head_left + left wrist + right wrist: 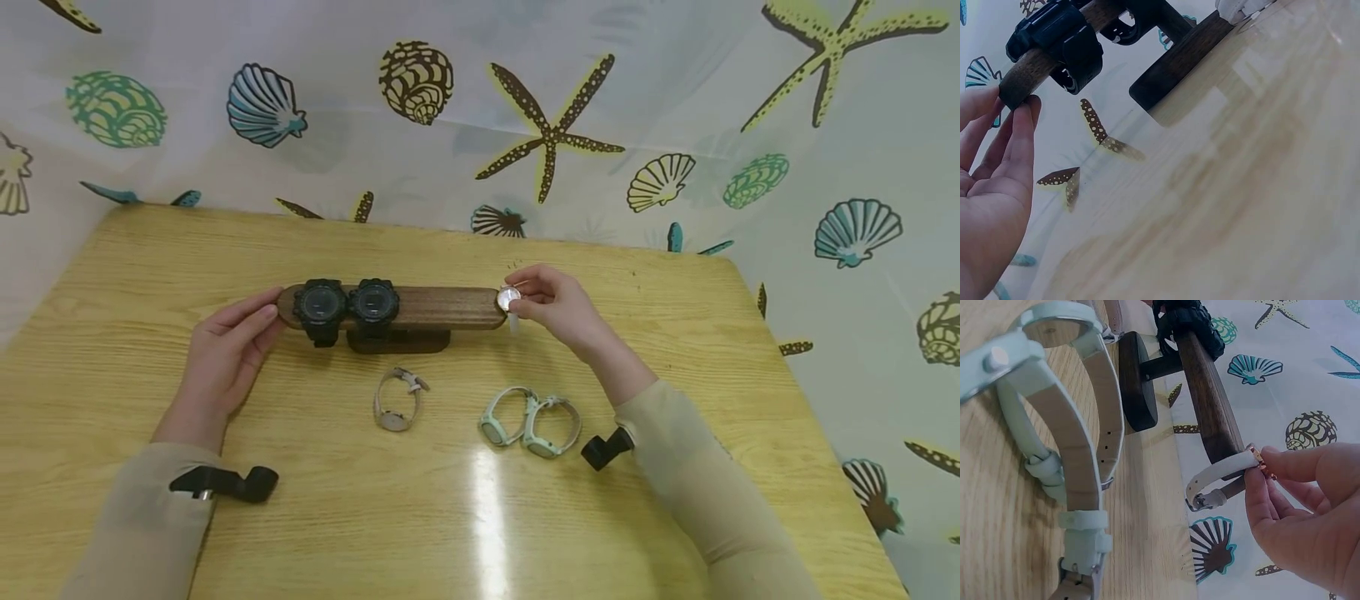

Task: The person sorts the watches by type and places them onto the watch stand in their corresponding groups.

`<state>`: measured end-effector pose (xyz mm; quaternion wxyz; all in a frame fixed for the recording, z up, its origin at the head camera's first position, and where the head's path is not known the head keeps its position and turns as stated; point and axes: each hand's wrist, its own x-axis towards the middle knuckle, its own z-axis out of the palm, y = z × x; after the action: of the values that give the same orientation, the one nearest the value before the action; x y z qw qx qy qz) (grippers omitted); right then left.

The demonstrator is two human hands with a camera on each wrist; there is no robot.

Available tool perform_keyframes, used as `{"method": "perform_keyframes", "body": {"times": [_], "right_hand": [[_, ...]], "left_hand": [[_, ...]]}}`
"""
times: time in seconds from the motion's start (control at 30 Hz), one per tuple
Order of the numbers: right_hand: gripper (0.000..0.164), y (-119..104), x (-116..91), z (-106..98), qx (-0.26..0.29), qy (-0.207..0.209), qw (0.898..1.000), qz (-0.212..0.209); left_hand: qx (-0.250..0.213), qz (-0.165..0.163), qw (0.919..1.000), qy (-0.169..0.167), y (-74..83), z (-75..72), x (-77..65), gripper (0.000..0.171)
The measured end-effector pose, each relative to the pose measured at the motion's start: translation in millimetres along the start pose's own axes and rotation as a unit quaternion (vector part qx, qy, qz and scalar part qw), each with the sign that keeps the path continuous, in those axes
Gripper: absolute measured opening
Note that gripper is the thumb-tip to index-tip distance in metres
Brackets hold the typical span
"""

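Observation:
A dark wooden watch stand (pixel 450 308) carries two black watches (pixel 321 305) side by side on the left part of its bar. My left hand (pixel 228 346) grips the bar's left end between thumb and fingers, as the left wrist view also shows. At the bar's right end my right hand (pixel 558 308) pinches a small watch (pixel 509 298) by its case. In the right wrist view this watch's pale strap (pixel 1222 472) forms a buckled loop right at the bar's tip; whether the bar has entered the loop is hard to tell.
In front of the stand lies a beige-strapped watch (pixel 393 419). Two mint-green watches (pixel 492 429) rest touching each other to its right, nearer my right forearm. Wooden tabletop (pixel 337 517) spreads below, with a shell-patterned cloth (pixel 337 167) behind and at the right.

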<state>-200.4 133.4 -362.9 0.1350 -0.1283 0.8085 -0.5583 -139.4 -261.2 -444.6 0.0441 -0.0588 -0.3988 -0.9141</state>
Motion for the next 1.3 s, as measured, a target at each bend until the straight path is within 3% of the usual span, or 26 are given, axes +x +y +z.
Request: {"method": "perform_keyframes", "body": {"times": [0.33, 0.47, 0.67, 0.9, 1.3], "right_hand": [[0.034, 0, 2, 1, -0.043, -0.014, 0.999, -0.013], [0.04, -1, 2, 1, -0.093, -0.016, 0.995, -0.034], [0.045, -5, 1, 4, -0.209, -0.017, 0.974, -0.089], [0.046, -10, -1, 10, -0.326, -0.004, 0.936, -0.131], [0.046, -11, 5, 14, -0.334, -0.009, 0.928, -0.162]], "left_hand": [[0.051, 0.03, 0.9982, 0.01, -1.1, 0.9, 0.3, 0.029], [0.067, 0.036, 0.997, 0.009, -1.0, 1.3, 0.3, 0.03], [0.083, 0.047, 0.9953, 0.011, -1.1, 1.7, 0.1, 0.031], [0.096, 0.053, 0.9938, 0.019, -0.1, 2.8, -0.7, 0.03], [0.103, 0.06, 0.9928, 0.013, -1.2, 2.8, 0.2, 0.03]]}}
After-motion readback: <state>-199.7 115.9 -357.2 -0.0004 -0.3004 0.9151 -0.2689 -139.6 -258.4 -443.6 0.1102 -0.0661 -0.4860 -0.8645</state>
